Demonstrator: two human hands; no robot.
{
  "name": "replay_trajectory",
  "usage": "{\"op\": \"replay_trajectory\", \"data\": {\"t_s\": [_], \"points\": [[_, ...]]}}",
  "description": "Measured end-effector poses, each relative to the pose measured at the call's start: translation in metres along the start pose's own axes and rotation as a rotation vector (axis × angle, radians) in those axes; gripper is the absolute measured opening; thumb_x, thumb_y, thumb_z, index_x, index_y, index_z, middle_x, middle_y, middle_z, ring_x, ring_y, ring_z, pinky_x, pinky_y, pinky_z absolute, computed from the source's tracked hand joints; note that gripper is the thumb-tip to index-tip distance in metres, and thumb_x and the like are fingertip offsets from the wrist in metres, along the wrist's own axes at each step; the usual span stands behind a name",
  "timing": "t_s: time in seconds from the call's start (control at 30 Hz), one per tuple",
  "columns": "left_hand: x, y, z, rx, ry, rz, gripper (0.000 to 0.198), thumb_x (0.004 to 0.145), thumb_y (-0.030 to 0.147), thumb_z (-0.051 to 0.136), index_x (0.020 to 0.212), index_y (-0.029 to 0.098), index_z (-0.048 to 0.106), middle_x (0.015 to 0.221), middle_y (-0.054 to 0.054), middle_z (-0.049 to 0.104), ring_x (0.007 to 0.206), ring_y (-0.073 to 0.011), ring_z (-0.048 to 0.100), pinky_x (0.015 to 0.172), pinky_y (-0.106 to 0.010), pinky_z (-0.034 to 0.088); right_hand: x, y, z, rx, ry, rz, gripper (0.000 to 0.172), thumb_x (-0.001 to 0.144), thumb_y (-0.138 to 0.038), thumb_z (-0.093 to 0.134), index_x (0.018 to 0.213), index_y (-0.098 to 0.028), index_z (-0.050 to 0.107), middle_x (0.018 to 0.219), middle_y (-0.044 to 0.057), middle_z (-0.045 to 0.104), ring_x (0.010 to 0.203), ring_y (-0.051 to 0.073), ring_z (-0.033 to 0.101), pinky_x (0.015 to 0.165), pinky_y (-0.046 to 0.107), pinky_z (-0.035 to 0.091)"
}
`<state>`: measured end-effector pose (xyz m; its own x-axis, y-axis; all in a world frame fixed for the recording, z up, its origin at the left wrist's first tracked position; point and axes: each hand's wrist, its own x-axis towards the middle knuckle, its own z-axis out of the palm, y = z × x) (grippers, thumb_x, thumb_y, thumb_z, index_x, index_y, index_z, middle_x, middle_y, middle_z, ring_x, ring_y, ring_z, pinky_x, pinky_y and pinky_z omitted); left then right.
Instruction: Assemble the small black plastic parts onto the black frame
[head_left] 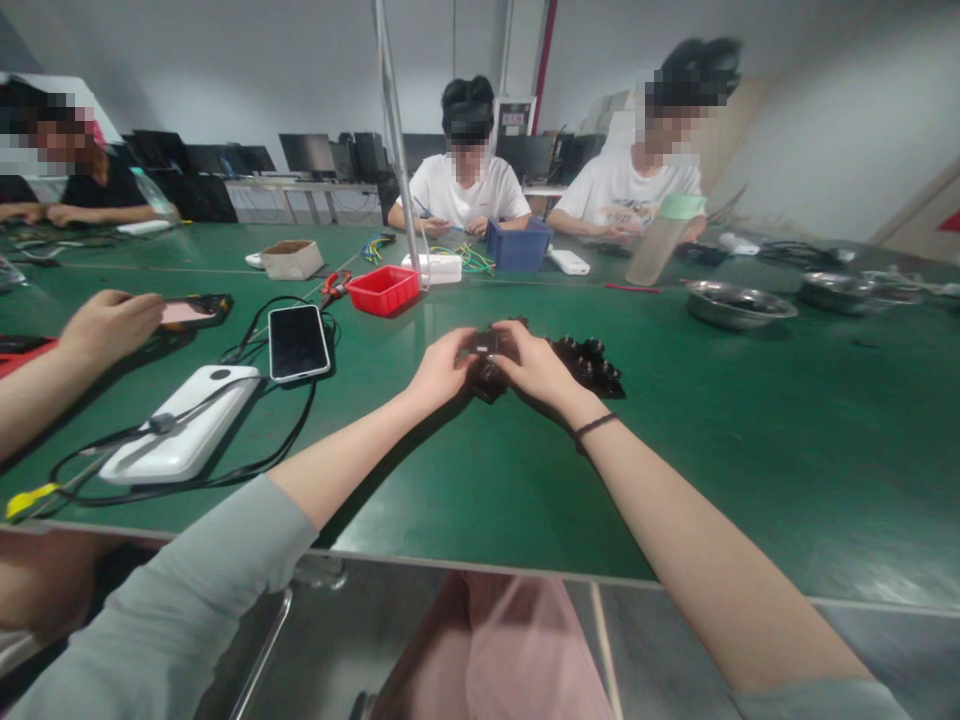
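My left hand [442, 370] and my right hand [538, 365] meet over the green table, fingers bent around a small black block-like part [487, 343]. Its exact kind is too small to make out. Just below it, another dark piece [489, 382] shows between the hands; whether the two are joined, I cannot tell. To the right of my right hand, partly behind it, lies a cluster of shiny black knobbed parts [592, 365]. A dark band circles my right wrist.
A phone [299, 343], a white power bank [184, 425] and black cables lie left. Beyond are a red bin [384, 290], a metal pole [397, 130], a blue box [517, 245], a bottle [661, 242] and metal bowls [739, 303]. A neighbour's hand [112, 325] is at left; people sit opposite.
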<state>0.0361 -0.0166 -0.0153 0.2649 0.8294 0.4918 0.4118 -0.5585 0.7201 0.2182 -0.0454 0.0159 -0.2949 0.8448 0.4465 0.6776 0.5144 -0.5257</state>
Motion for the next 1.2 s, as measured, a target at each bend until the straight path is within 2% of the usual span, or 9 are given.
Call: {"op": "replay_trajectory", "data": {"t_s": [0.67,1.0,1.2], "points": [[-0.0006,0.0042,-0.0014,-0.002,-0.015,-0.028,0.037,0.080,0.005,0.058,0.116,0.017,0.062,0.116,-0.010,0.071,0.110,-0.0222,0.068,0.101,-0.042,0.053,-0.0013,-0.0033,-0.0007,-0.008,-0.012,0.006,0.042,0.086,-0.014,0.061,0.127,-0.014,0.051,0.117,0.016,0.070,0.111,0.026,0.068,0.098,0.043,0.051],[-0.0008,0.0066,-0.0013,0.005,-0.015,-0.044,0.038,0.081,0.004,0.057,0.116,0.017,0.062,0.115,-0.008,0.072,0.109,-0.0206,0.068,0.101,-0.039,0.053,-0.0026,-0.0051,-0.0009,-0.012,-0.004,0.007,0.041,0.087,-0.016,0.061,0.127,-0.016,0.051,0.118,0.015,0.071,0.111,0.026,0.068,0.098,0.044,0.051],[-0.0009,0.0054,-0.0013,0.003,-0.010,-0.024,0.041,0.081,0.003,0.057,0.118,0.017,0.062,0.117,-0.009,0.071,0.110,-0.0203,0.068,0.101,-0.038,0.053,-0.0019,-0.0067,-0.0006,-0.029,-0.013,0.047,0.052,0.088,-0.017,0.062,0.136,-0.011,0.045,0.117,0.017,0.071,0.109,0.027,0.069,0.096,0.044,0.052]]}}
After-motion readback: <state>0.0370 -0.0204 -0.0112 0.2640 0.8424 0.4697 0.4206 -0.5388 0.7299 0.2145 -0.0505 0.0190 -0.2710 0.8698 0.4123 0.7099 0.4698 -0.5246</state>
